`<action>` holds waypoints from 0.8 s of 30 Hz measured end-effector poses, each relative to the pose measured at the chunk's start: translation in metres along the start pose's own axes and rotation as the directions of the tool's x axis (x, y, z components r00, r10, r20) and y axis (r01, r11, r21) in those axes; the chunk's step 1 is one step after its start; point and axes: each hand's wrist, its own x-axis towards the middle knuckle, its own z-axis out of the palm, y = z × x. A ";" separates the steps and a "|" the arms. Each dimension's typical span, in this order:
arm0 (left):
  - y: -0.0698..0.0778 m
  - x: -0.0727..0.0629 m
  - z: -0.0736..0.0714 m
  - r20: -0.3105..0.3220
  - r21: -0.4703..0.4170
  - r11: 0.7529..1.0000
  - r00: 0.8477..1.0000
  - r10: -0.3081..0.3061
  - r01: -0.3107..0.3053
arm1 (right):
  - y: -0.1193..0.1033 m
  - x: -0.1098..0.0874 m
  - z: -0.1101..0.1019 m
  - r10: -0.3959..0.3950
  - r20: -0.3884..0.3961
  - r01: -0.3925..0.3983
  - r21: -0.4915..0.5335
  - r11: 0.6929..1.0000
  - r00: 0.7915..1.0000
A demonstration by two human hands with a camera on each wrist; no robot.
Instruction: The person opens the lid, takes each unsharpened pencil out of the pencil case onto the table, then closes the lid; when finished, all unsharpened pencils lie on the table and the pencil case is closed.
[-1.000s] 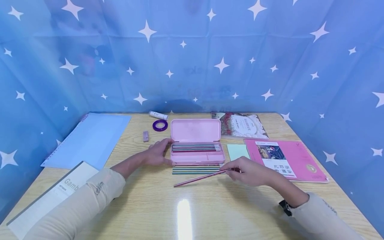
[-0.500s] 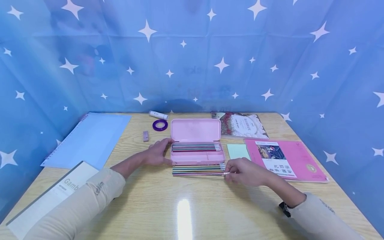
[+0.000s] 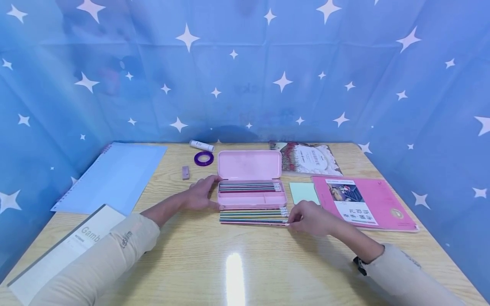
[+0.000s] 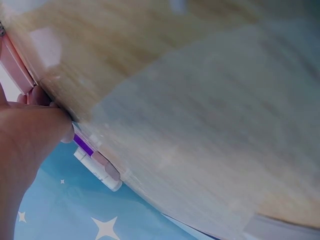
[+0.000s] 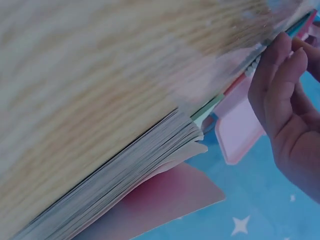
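Note:
A pink pencil case [image 3: 240, 199] stands with its lid up in the middle of the table, several pencils [image 3: 249, 188] in its back compartment. My left hand [image 3: 199, 196] holds the case's left end, thumb at the front corner and fingers toward the back. In front of the case lies a row of striped pencils [image 3: 250, 214], eraser ends to the right. My right hand [image 3: 309, 217] pinches the eraser end of the nearest pencil [image 3: 254, 223], which lies along the row. In the right wrist view, the right hand's fingers [image 5: 277, 75] partly hide the pencil ends.
Left of the case are an eraser [image 3: 185, 173], purple tape [image 3: 203, 158] and a glue stick [image 3: 202, 146]. Light green sticky notes [image 3: 303, 193], a pink book [image 3: 383, 204] and a patterned book [image 3: 310, 159] lie right. A blue notebook [image 3: 115, 174] and white notebook [image 3: 76, 242] lie left.
The pencil in my right hand, slanted in front of the row a second ago, has swung back and now lies alongside the others. My left hand stays on the case.

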 end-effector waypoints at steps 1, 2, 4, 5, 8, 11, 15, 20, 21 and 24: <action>0.000 0.000 0.000 0.000 0.002 1.000 1.000 0.000 0.000 | -0.001 0.001 0.001 0.012 0.000 -0.012 -0.004 1.000 1.000; 0.000 0.000 0.000 0.000 0.003 1.000 1.000 0.001 -0.001 | -0.001 0.001 0.002 0.026 -0.003 -0.026 -0.006 1.000 1.000; -0.001 0.000 -0.001 0.000 0.004 1.000 1.000 0.002 -0.002 | -0.002 0.002 0.003 0.047 -0.014 -0.047 -0.017 0.999 0.999; -0.001 0.000 -0.001 0.000 0.005 1.000 1.000 0.003 -0.003 | -0.003 0.003 0.004 0.055 -0.021 -0.056 -0.024 0.998 0.998; 0.000 0.001 -0.001 -0.002 0.004 1.000 1.000 0.004 -0.004 | -0.003 0.004 0.004 0.066 -0.042 -0.068 -0.045 0.997 0.997; 0.000 0.001 -0.001 -0.002 0.006 1.000 1.000 0.002 -0.002 | -0.001 0.006 0.004 0.054 -0.054 -0.057 -0.054 0.997 0.997; 0.002 0.000 -0.001 -0.002 0.004 1.000 1.000 0.000 0.000 | 0.000 0.008 0.004 0.048 -0.063 -0.052 -0.061 0.997 0.997; 0.002 0.000 -0.001 -0.004 0.009 1.000 1.000 -0.002 0.002 | -0.001 0.009 0.005 0.072 -0.067 -0.077 -0.077 0.994 0.995; 0.001 0.000 -0.001 -0.004 0.010 1.000 1.000 -0.002 0.002 | -0.002 0.010 0.005 0.072 -0.069 -0.078 -0.081 0.994 0.995; 0.001 0.000 -0.001 -0.006 0.011 1.000 1.000 -0.002 0.002 | -0.002 0.010 0.005 0.077 -0.080 -0.085 -0.090 0.992 0.994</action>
